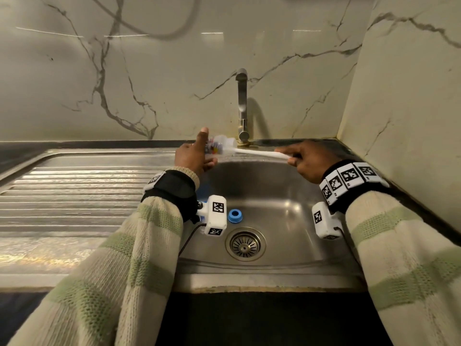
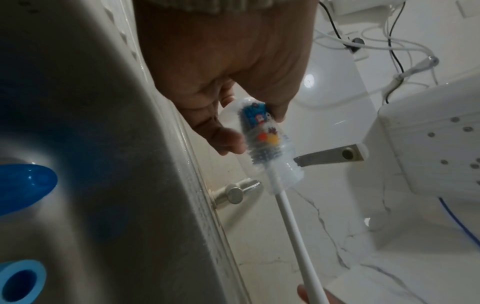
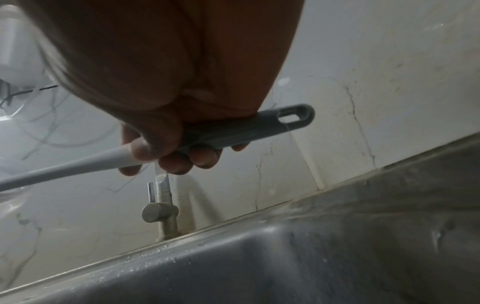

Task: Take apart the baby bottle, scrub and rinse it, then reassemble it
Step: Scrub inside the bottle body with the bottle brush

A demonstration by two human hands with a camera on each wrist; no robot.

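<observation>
My left hand (image 1: 197,153) grips a clear baby bottle (image 1: 219,146) with coloured cartoon prints, held on its side over the sink's back edge, mouth pointing right. In the left wrist view the bottle (image 2: 262,131) sits between thumb and fingers, with dark bristles inside it. My right hand (image 1: 304,161) grips the bottle brush (image 1: 259,153) by its grey handle (image 3: 246,127); the white shaft (image 2: 293,230) runs into the bottle's mouth. A blue collar ring (image 1: 235,216) lies in the sink (image 1: 294,203), seen also as the ring (image 2: 20,281) in the left wrist view.
The steel tap (image 1: 242,106) stands just behind the bottle, no water running from it. A ribbed draining board (image 1: 74,196) stretches left. The drain strainer (image 1: 245,244) is in the basin's middle. A second blue part (image 2: 23,185) lies in the basin. Marble walls close the back and right.
</observation>
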